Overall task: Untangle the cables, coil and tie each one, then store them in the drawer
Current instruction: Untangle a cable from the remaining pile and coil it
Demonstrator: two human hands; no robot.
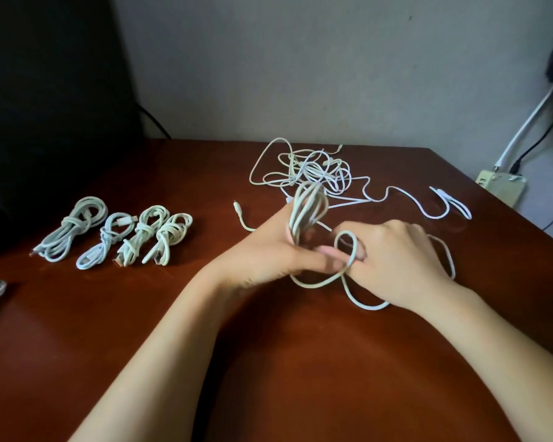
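Head view: your two hands meet over the middle of the desk (173, 362), both on one pale green cable (308, 207).
Left hand (268, 250): curled round the bottom of the coiled part, gripping it. The loops stand up out of your fist, and their long axis leans away from you toward the tangle.
Right hand (396, 260): fingers bent, pinching the loose tail right beside your left fingertips. It's a bit blurred there, so I can't tell the exact hold.
Tail: makes a small upright loop between your hands, then sags onto the desk under your right wrist.
Free end: the plug lies on the desk just left of your left hand, pointing away from you.
Tangle (320, 169): a messy white pile near the far edge, just behind the coil. One strand trails off to the right, toward the desk's right edge.
Tied bundles (144, 232): four in a row at far left, well apart from your hands, each slanting from near-left to far-right.
Room: bare wood in front of your forearms, between them and the near edge.
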